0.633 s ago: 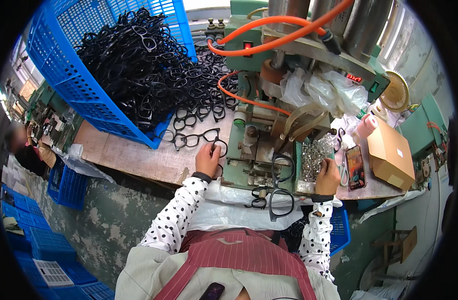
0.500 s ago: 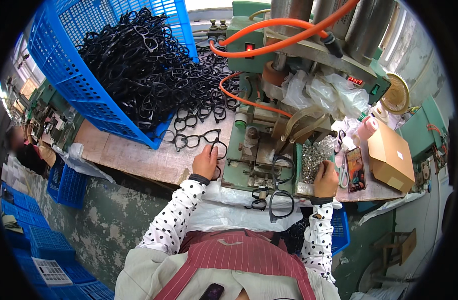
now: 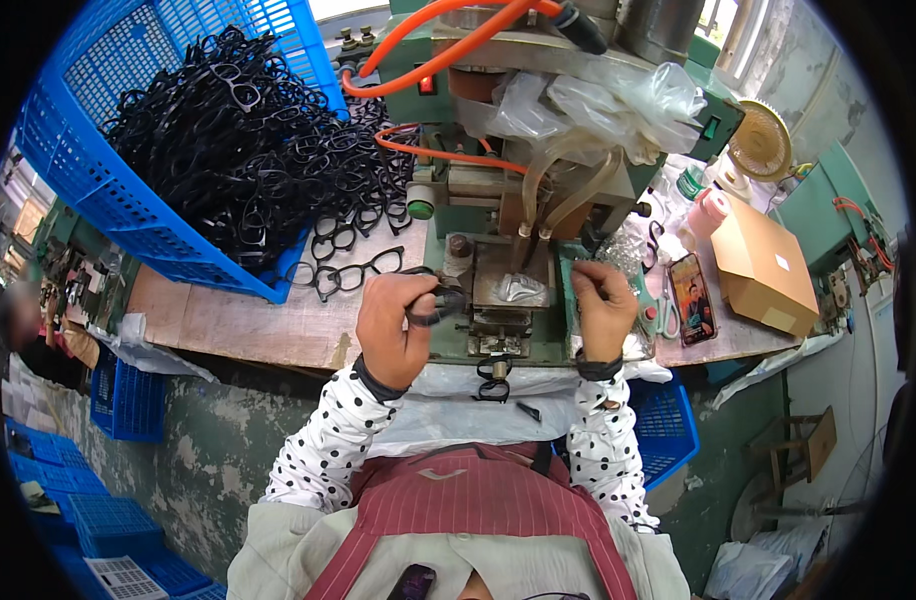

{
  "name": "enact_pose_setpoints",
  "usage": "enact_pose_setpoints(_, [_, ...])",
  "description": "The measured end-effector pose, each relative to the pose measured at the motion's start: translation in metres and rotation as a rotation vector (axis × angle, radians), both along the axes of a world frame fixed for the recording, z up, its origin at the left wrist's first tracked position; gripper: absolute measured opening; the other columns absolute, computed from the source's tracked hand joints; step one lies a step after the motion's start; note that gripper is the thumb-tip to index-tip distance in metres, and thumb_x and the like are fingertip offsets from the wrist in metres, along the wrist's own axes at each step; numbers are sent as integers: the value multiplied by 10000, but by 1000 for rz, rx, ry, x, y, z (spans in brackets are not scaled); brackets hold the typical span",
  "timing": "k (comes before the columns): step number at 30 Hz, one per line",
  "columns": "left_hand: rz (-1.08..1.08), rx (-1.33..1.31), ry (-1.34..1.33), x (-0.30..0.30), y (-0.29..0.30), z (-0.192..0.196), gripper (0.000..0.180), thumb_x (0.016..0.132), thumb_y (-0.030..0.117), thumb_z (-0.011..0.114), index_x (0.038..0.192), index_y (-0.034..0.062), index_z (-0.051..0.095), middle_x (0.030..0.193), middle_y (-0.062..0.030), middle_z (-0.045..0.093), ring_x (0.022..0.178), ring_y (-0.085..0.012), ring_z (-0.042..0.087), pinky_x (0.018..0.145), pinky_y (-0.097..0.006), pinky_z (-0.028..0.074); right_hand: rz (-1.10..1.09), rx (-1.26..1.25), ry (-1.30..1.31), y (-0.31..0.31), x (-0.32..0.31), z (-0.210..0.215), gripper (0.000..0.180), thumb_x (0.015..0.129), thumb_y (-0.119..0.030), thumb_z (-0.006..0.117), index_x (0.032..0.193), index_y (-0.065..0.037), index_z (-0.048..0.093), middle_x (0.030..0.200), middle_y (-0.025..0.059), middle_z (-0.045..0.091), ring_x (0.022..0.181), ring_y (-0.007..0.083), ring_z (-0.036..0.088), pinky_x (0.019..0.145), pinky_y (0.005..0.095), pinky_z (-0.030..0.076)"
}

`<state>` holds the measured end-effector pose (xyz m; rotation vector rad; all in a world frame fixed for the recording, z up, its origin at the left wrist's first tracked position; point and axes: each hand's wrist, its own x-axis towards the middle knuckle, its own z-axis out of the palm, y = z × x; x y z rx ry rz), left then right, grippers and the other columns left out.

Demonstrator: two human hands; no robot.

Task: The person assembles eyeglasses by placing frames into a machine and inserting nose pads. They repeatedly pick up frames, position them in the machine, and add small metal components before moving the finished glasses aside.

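Note:
My left hand is closed on a black eyeglass frame, blurred by motion, at the left side of the green press. My right hand is raised over the tray of small shiny metal parts, thumb and fingertips pinched together. Whatever is between those fingertips is too small to make out. Between the hands, a small clear plastic-like piece lies on the press bed under two hoses. A small black frame-like piece hangs at the front of the press.
A big blue crate tips out a heap of black eyeglass frames at the left. Right of the press are scissors, a phone, a cardboard box and a fan. Another blue basket stands below the table.
My left hand has picked up an eyeglass frame from the table. My right hand has risen from the metal parts. The large frame at the press front is gone from there. The view has shifted.

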<state>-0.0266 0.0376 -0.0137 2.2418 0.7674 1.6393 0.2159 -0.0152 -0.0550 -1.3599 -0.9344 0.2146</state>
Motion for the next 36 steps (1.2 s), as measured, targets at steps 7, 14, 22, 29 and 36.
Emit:
enact_pose_setpoints(7, [-120, -181, -205, 14, -7, 54, 159, 961, 119, 568, 1050, -11, 588, 856, -100, 622, 729, -159, 592, 659, -254, 462, 117, 96, -24, -3, -45, 23, 153, 753, 5, 735, 899, -36, 716, 861, 66, 639, 778, 170, 567, 685, 270, 447])
enact_pose_setpoints(14, [-98, -279, -283, 26, 18, 72, 146, 962, 116, 569, 1017, -15, 604, 840, -93, 648, 720, -161, 660, 630, -258, 495, 47, 93, -137, -1, -52, 21, 204, 731, 12, 752, 921, -19, 684, 859, 84, 618, 825, 204, 602, 741, 292, 472])
enact_pose_setpoints(22, [-34, -178, -164, 22, 20, 71, 160, 958, 146, 593, 975, -11, 617, 811, -91, 648, 703, -162, 652, 626, -265, 490, 119, 179, 38, 13, -63, 17, 431, 751, 23, 758, 1106, 17, 513, 1012, 111, 563, 874, 182, 656, 786, 284, 503])
enact_pose_setpoints(29, [-123, -250, -206, 21, 21, 68, 141, 953, 132, 591, 988, -3, 613, 825, -99, 640, 718, -184, 644, 652, -264, 486, 178, 294, 272, 26, -70, 16, 451, 760, 98, 661, 1147, 35, 439, 953, 126, 600, 830, 163, 610, 776, 283, 496])
enact_pose_setpoints(36, [-104, -267, -185, 21, 20, 66, 168, 946, 148, 609, 1009, -7, 623, 829, -94, 642, 732, -174, 644, 655, -268, 480, 200, 262, 248, 18, -73, 19, 505, 745, 62, 699, 1174, 32, 434, 995, 124, 604, 851, 155, 608, 807, 274, 478])
